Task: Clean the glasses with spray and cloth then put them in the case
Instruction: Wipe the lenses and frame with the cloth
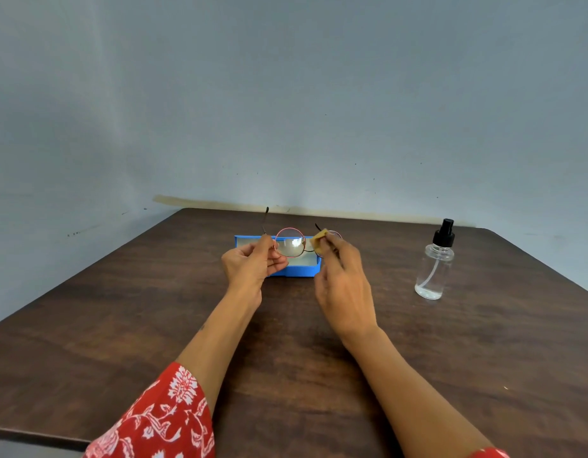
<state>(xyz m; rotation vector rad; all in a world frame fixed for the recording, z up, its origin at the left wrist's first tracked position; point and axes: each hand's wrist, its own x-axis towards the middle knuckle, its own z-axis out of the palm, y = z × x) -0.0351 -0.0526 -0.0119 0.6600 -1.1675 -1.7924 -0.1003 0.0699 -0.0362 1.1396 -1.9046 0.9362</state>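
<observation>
Near the middle of the frame the left hand was closed on the glasses, its thumb and fingers pinching the rim at the hinge beside the left lens, with the temple arm sticking up above the knuckles toward the wall; the right hand was closed in a narrow pinch on a small yellow cloth, pressing it against the other lens, which was mostly hidden behind the cloth and fingers; the glasses had round lenses in a thin pinkish rim and were held up off the counter, in front of the case. Just behind the hands lay the blue case, open, its pale inner lining showing; whatever part of its inside could be seen held nothing, though the hands covered much of it. At the right of the frame, well apart from the hands, stood a clear spray bottle with a black pump top, upright, with only a little liquid at the bottom and a thin tube running down inside; no label or writing could be read on it. A red sleeve with a white flower print filled the lower left of the frame.
</observation>
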